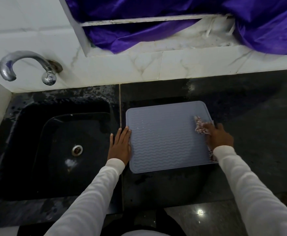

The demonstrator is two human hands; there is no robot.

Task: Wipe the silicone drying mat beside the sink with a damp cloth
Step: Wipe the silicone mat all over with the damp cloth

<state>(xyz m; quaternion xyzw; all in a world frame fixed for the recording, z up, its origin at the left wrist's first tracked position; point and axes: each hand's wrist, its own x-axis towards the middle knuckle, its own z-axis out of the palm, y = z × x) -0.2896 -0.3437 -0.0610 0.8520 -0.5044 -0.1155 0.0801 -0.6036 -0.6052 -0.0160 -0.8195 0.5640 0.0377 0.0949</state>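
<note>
No writing or brand can be read on anything here. The mat [166,138], grey-blue with wavy ridges, lies flat on the dark counter [241,103] just right of the sink [54,147]. The left hand [120,144] lies flat with straight fingers along the mat's left edge, partly on the counter. The right hand [220,136] sits at the mat's right edge, its fingers curled over a striped cloth [201,125] and pressing it onto the mat. Most of the cloth is hidden under that hand; a strip shows again beside the sleeve [231,160]. A tap [27,65] curves from the tiled wall above the sink. Purple fabric [173,23] covers the ledge behind.
</note>
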